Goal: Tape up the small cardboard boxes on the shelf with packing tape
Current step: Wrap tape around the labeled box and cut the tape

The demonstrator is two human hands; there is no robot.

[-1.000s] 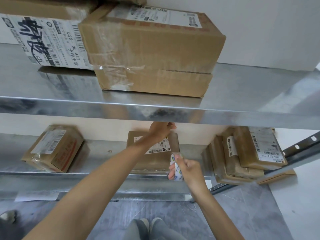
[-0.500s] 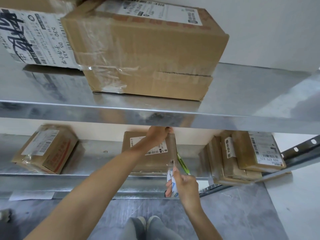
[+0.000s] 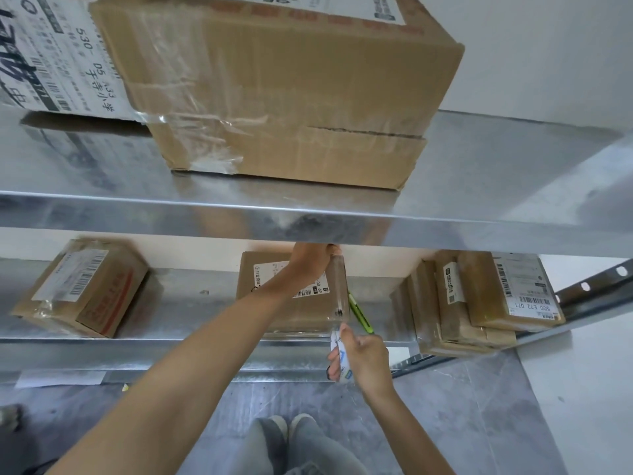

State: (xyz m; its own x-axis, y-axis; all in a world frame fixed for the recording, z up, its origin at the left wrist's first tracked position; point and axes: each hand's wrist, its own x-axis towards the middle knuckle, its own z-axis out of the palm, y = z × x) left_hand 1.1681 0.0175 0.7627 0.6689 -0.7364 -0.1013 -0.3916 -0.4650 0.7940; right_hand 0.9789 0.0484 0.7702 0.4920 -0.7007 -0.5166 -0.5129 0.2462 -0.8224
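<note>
**Tape strip drawn down the middle box**

Since a second earlier, the right hand (image 3: pixel 366 358) had dropped lower, its grip curled round the tape roll (image 3: pixel 339 359). A clear tape strip (image 3: pixel 339 289) ran up the right side of the small box (image 3: pixel 308 313) to the left hand (image 3: pixel 313 265) on the box top. The upper shelf (image 3: pixel 479 231) hid the left fingertips, so that grip could not be told. The box sat midway along the lower shelf (image 3: pixel 191 303), with a green tool (image 3: pixel 359 313) just beside it.

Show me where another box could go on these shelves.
Widest on the lower shelf: bare metal between the left box and the middle box. The upper shelf is bare right of the large box. Crowded between middle box and right stack: a green tool lies there.
</note>
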